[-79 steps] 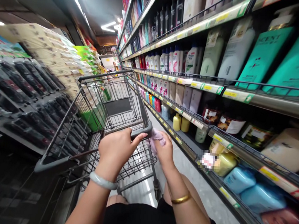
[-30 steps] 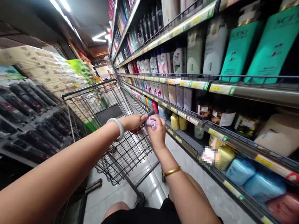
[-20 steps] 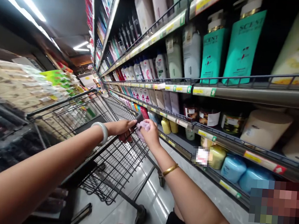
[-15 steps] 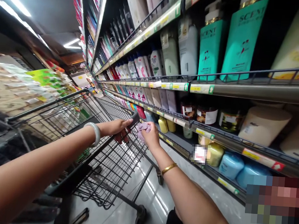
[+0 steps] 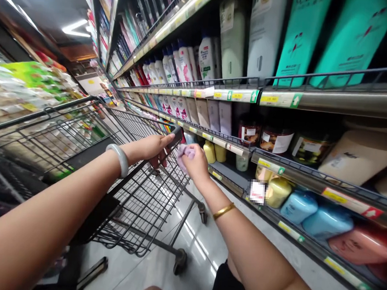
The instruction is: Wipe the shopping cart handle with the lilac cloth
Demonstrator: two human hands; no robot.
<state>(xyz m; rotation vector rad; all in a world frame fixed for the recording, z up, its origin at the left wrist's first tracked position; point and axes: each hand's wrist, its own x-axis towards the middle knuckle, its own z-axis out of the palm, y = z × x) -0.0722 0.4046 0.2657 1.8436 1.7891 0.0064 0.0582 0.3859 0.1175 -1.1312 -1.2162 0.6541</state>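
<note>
A wire shopping cart (image 5: 81,127) stands in the aisle ahead of me, tilted in the picture. My left hand (image 5: 153,147) is wrapped round the right end of its dark handle (image 5: 176,134), a pale bangle on that wrist. Just right of the handle end, my right hand (image 5: 197,163) is closed on a crumpled lilac cloth (image 5: 183,152); a gold bangle sits on that wrist. The cloth lies beside the handle end, and I cannot tell whether it touches it.
Tall shelves (image 5: 284,98) run along the right, packed with shampoo bottles, teal boxes, jars (image 5: 276,140) and tubs behind yellow price tags. Stacked packets (image 5: 23,91) line the left side. Glossy pale floor (image 5: 198,248) shows between cart and shelves.
The view has swung right toward the shelves and both arms have stretched forward. My left hand has kept its grip on the handle, and my right hand with the cloth has stayed beside the handle's right end.
</note>
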